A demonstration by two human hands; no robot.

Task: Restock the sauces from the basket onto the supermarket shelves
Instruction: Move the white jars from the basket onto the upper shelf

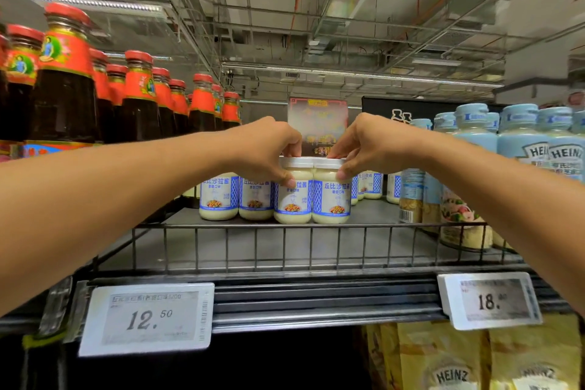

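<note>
Two white salad-dressing jars with blue labels stand side by side on the top shelf [316,250]. My left hand [266,149] grips the left jar [292,199] by its white lid, thumb on the glass. My right hand [364,146] grips the right jar [331,199] the same way. Two more jars of the same kind [235,196] stand just left of them, and others [370,184] sit farther back on the right. The basket is out of view.
Dark sauce bottles with red caps [139,98] fill the shelf's left side. Pale blue Heinz bottles [519,136] crowd the right. A wire rail [285,244] runs along the shelf front, with price tags [148,318] below. Yellow Heinz pouches [449,361] hang underneath.
</note>
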